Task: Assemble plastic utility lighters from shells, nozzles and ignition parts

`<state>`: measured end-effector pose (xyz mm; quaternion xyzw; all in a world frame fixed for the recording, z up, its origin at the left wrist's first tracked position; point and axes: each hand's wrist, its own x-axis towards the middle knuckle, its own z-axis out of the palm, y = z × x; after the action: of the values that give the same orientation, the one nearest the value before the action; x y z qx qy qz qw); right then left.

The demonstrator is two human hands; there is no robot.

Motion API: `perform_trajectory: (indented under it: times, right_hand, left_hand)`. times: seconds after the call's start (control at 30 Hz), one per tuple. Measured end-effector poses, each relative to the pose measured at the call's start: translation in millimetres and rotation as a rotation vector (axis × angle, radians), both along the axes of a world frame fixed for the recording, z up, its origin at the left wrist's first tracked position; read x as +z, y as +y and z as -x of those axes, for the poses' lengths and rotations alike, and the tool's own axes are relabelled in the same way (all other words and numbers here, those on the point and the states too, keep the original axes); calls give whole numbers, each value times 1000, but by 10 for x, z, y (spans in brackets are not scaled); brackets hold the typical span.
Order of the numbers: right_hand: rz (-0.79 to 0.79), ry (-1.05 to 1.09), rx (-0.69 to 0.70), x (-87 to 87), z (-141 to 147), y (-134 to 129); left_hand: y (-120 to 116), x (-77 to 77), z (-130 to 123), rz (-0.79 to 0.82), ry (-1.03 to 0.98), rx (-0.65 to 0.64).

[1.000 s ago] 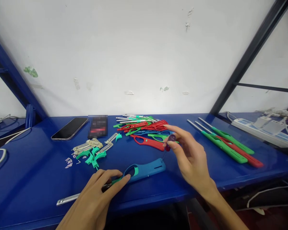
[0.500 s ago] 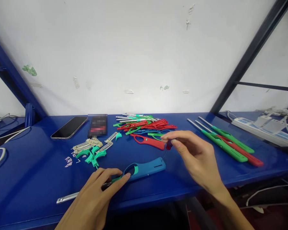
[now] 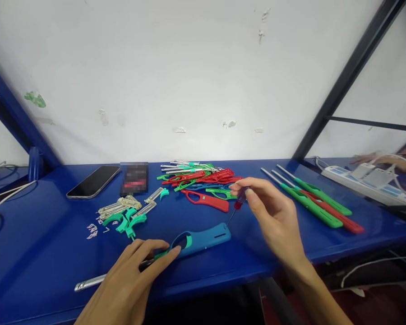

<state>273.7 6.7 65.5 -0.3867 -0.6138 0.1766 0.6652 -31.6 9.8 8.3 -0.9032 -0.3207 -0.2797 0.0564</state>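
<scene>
A blue gas lighter point(image 3: 206, 239) with a green trigger lies near the desk's front edge, its metal barrel pointing left. My left hand point(image 3: 130, 275) is closed over the lighter's neck, thumb and fingers beside the trigger opening; the palm hides part of the barrel. Between the thumb and fingers of my right hand point(image 3: 274, 216) is a small screwdriver point(image 3: 238, 203) with a dark red handle. Its thin shaft slants down to the end of the blue lighter's handle, and the tip appears to touch there.
Red, green and blue lighter shells point(image 3: 203, 178) are heaped behind. At left lie green triggers point(image 3: 125, 221), clear plastic parts point(image 3: 117, 208) and a phone point(image 3: 94, 181). Several lighters point(image 3: 311, 201) rest at right, near a power strip point(image 3: 365, 183). Another person's hand point(image 3: 375, 159) shows beyond the frame.
The screwdriver's handle and shaft show more plainly now, the shaft slanting to the lighter's end. My left hand still holds the lighter. Another person's hand has appeared at far right.
</scene>
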Motion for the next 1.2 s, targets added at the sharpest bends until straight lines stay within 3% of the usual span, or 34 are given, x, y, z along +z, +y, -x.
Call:
perform_trajectory:
  times: [0.1, 0.23, 0.5, 0.7, 0.97, 1.1, 1.2]
  right_hand:
    - [-30, -38, 34, -19, -10, 24]
    - [-117, 16, -31, -41, -55, 86]
    - [-7, -38, 5, 2, -161, 76]
    - [-135, 63, -154, -34, -64, 105]
    - [-27, 16, 23, -56, -32, 42]
    - [-150, 43, -68, -77, -36, 71]
    - [-156, 90, -107, -123, -72, 109]
  left_hand:
    - [-3, 5, -3, 20, -4, 2]
    - [-12, 6, 17, 45, 2, -7]
    - [40, -44, 79, 24, 38, -9]
    - [28, -54, 89, 47, 31, 2]
    - [38, -113, 110, 57, 56, -1]
    - [6, -88, 123, 81, 61, 22]
    - [-6, -71, 124, 88, 52, 24]
